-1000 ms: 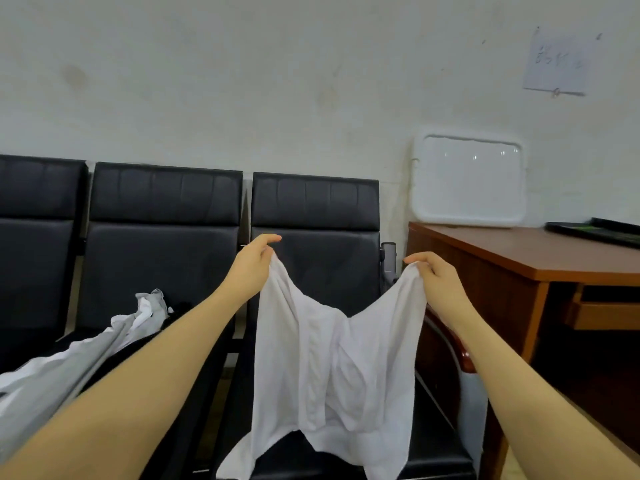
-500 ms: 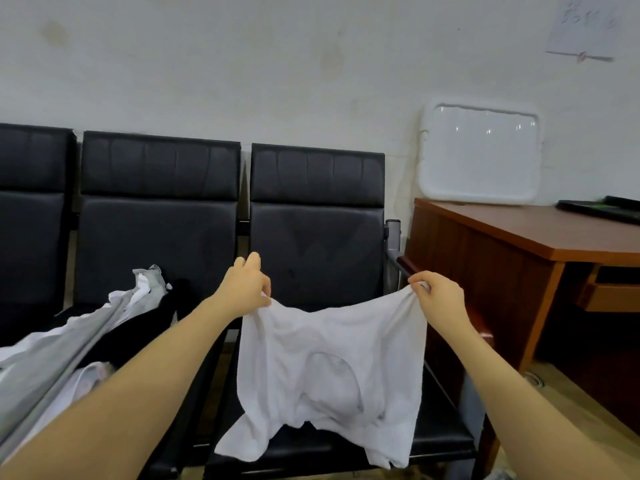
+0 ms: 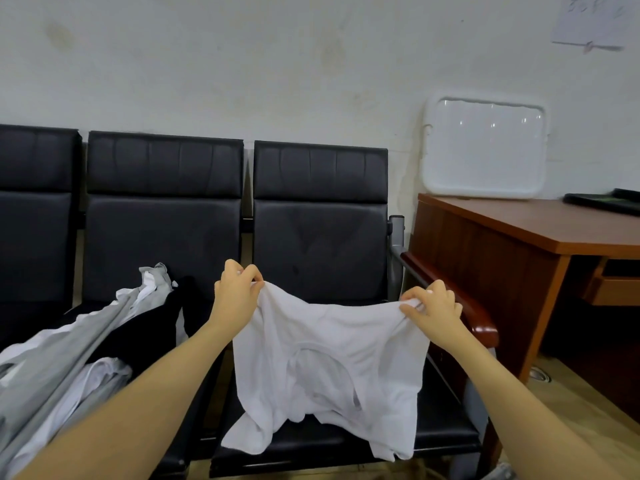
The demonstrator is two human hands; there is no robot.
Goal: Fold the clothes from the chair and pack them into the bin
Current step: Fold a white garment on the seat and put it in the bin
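White shirt (image 3: 329, 368) hangs spread betw. both hands over the rightmost black chair seat (image 3: 446, 434), top edge stretched roughly level left-to-right, so long axis of the held edge runs across the view; body drops downward, neckline showing mid-cloth, lower hem and a sleeve resting crumpled on the seat front. Left hand (image 3: 235, 292) pinches the top left corner w/ fingers curled round the cloth; right hand (image 3: 433, 306) pinches the top right corner, fingers curled, cloth bunched under fingertips. Both grips tight on fabric.

Chair back (image 3: 320, 223) is directly behind the shirt. Wooden armrest (image 3: 460, 306) sits just beside the right hand, on its far side. Middle chair to the left carries a pile of clothes (image 3: 86, 341): grey, white and black pieces, loose and unfolded, near the left forearm. Brown desk (image 3: 540, 230) stands right of the chairs; white tray (image 3: 485, 150) leans on the wall atop it, dark flat item (image 3: 606, 202) at desk's far right. Paper sheet (image 3: 595, 19) on wall, top right.
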